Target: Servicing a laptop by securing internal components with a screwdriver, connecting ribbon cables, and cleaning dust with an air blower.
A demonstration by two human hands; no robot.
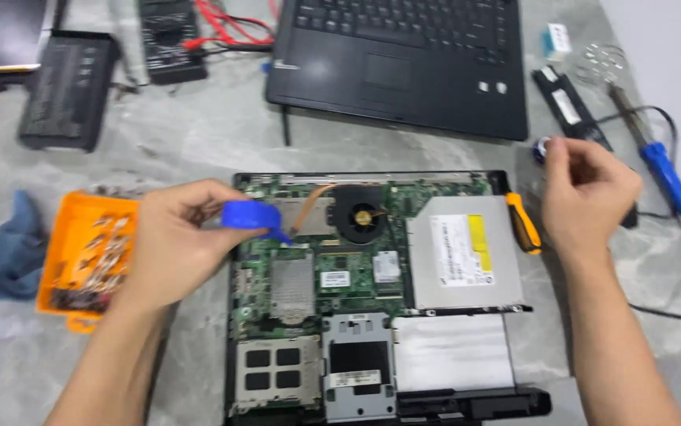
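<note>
An opened laptop base lies in front of me with its green circuit board, round black fan and silver optical drive exposed. My left hand holds a small blue cap-like object over the board's upper left corner. My right hand is raised to the right of the base, fingers pinched on a small blue and white object. An orange and black screwdriver handle rests at the drive's right edge, beside my right wrist.
An orange tray of small screws sits left, a blue cloth beyond it. A closed-base black laptop, a battery pack, a multimeter with red leads, and a blue-handled soldering iron lie on the grey table.
</note>
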